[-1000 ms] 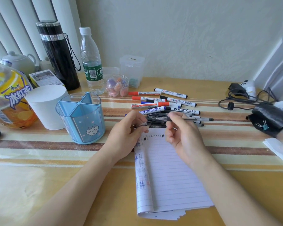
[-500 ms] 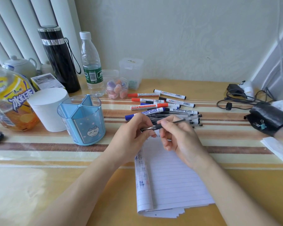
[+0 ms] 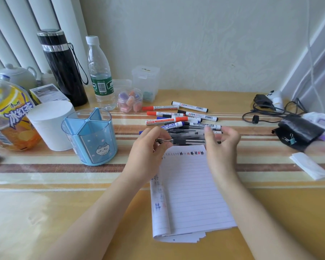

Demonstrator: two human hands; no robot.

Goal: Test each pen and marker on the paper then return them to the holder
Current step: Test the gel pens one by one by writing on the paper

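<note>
My left hand (image 3: 148, 152) pinches a black gel pen (image 3: 178, 141) near one end, holding it level just above the top edge of the lined paper (image 3: 191, 184). My right hand (image 3: 221, 147) hovers to the pen's right, blurred, fingers loosely spread and holding nothing I can see. The paper carries a row of small test marks along its top line. Behind the hands lie several red, blue and black whiteboard markers (image 3: 176, 120) and a pile of thin pens (image 3: 188, 135). The blue divided holder (image 3: 90, 139) stands to the left and looks empty.
A white paper roll (image 3: 49, 126), a water bottle (image 3: 100, 77), a black flask (image 3: 62, 66) and a large drink bottle (image 3: 9, 117) crowd the left. A small jar (image 3: 129, 103) stands behind the markers. Cables (image 3: 266, 107), a black pouch (image 3: 298, 132) and a tissue (image 3: 308, 166) lie right.
Both hands were on the pen half a second ago. My right hand has let go and moved off to the right; my left hand keeps the pen.
</note>
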